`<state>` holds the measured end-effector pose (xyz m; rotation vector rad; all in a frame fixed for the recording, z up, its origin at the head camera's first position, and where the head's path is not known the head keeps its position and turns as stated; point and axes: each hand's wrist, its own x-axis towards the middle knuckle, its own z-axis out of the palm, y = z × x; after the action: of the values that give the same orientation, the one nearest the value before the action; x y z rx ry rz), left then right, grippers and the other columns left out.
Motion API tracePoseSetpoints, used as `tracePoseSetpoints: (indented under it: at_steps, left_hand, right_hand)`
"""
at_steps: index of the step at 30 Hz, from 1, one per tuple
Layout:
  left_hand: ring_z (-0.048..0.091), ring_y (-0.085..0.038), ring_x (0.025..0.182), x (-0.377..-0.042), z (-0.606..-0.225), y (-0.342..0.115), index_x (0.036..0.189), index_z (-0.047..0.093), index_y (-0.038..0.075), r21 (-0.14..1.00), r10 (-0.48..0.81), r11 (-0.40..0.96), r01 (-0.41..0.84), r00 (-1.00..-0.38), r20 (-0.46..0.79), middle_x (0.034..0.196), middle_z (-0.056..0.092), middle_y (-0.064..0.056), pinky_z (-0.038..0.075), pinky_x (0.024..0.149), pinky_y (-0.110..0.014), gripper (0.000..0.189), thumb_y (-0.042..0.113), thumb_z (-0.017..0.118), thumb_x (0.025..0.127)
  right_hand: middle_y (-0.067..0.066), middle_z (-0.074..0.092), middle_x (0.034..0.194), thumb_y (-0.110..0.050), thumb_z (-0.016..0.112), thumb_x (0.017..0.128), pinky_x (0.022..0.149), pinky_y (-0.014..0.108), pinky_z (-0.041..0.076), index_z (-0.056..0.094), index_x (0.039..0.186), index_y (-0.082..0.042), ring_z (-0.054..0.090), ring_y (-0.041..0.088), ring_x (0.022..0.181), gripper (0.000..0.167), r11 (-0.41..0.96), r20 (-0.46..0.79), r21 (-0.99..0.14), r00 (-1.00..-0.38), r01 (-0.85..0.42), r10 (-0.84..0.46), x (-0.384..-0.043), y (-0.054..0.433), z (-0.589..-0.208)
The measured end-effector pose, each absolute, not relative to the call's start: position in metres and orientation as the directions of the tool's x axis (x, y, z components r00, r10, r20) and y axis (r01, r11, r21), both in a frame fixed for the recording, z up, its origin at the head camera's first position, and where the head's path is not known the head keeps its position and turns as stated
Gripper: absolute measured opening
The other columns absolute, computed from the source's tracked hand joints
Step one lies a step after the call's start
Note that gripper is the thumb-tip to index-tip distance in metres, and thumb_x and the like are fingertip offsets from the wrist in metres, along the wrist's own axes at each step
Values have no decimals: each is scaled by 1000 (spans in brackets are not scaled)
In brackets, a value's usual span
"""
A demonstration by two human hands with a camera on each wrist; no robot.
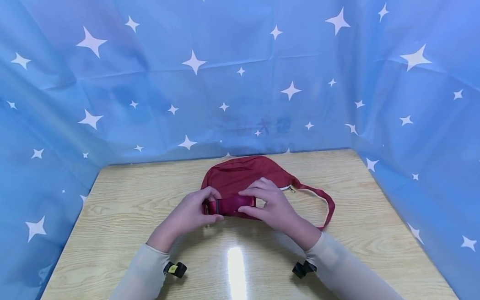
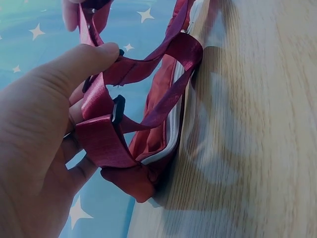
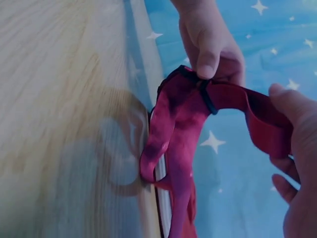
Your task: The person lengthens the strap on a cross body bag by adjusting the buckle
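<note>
A dark red waist bag (image 1: 241,173) lies on the table with its webbing strap (image 1: 235,206) lifted in front of it. My left hand (image 1: 190,212) pinches the strap beside a black plastic slider (image 2: 118,110), thumb on top. Farther along, my right hand (image 1: 271,204) holds a folded loop of the strap (image 3: 270,131) between thumb and fingers. A black slider (image 3: 208,99) sits on the strap between the two hands in the right wrist view. The bag's white zipper (image 2: 173,114) runs along its edge. Some left fingers are hidden behind the webbing.
The rest of the strap (image 1: 329,204) curves off the bag's right end onto the wooden table (image 1: 117,231). Blue curtains (image 1: 235,77) with white stars stand behind the table and along both sides. A bright reflection lies on the tabletop near the front.
</note>
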<state>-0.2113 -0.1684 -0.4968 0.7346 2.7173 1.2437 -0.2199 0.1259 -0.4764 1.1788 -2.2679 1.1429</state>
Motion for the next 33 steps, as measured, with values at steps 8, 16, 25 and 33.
tracePoseSetpoints:
  at_steps: [8, 16, 25, 33]
  left_hand:
    - [62, -14, 80, -211, -497, -170, 123, 66, 25, 735, 441, 560, 383, -888, 126, 103, 66, 8, 55, 76, -35, 47, 30, 97, 89]
    - [60, -15, 80, -211, -497, -172, 123, 66, 24, 744, 441, 552, 377, -889, 123, 102, 65, 7, 54, 77, -36, 46, 30, 97, 89]
    - [60, -16, 78, -212, -495, -173, 123, 67, 23, 752, 436, 555, 356, -894, 101, 103, 64, 5, 54, 75, -35, 45, 27, 96, 90]
    - [60, -16, 85, -212, -497, -173, 124, 67, 21, 734, 438, 569, 371, -892, 111, 103, 65, 5, 54, 79, -36, 47, 26, 97, 89]
  right_hand:
    - [1, 78, 109, -8, 99, 81, 92, 35, 53, 84, 120, -9, 66, 22, 105, 42, 264, 651, -534, -590, -803, -478, -220, 135, -484]
    - [4, 78, 113, 1, 98, 79, 93, 31, 52, 82, 124, -7, 67, 25, 107, 48, 205, 692, -542, -571, -815, -441, -221, 139, -490]
    - [3, 71, 131, -11, 73, 107, 103, 49, 55, 67, 147, -14, 66, 25, 123, 40, 375, 442, -702, -783, -606, -438, -219, 156, -494]
    - [13, 71, 125, -10, 74, 106, 99, 53, 59, 67, 143, -3, 72, 29, 113, 39, 593, 146, -678, -870, -434, -471, -216, 166, -513]
